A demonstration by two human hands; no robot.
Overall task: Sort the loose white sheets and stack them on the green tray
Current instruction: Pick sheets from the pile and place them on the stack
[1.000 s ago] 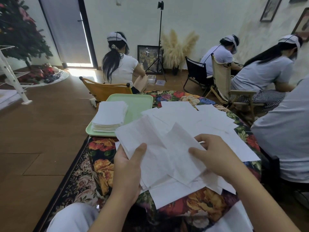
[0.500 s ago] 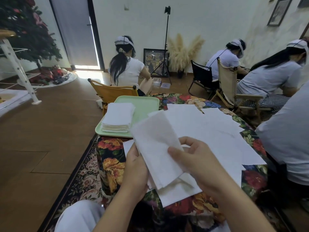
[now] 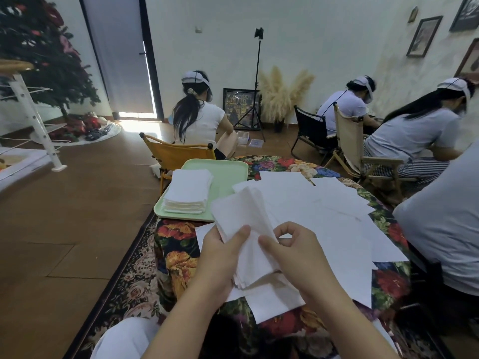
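My left hand [image 3: 220, 257] grips a small bundle of white sheets [image 3: 243, 221] held upright over the table's near edge, thumb on its front. My right hand [image 3: 293, 255] pinches the same bundle from the right side, fingers curled. Many loose white sheets [image 3: 324, 211] lie spread across the floral tablecloth behind and under my hands. The green tray [image 3: 228, 174] sits at the table's far left corner with a neat stack of white sheets [image 3: 189, 190] on its left half.
The floral-covered table [image 3: 176, 255] drops to a patterned rug and wooden floor on the left. A person in a grey shirt [image 3: 445, 224] sits close on the right. An orange chair [image 3: 176, 154] with a seated person stands just behind the tray.
The wide, fanned sheets were gathered into a narrower bundle between both hands. My right hand slid from the sheet's top edge down to its right side. The camera view shifted slightly.
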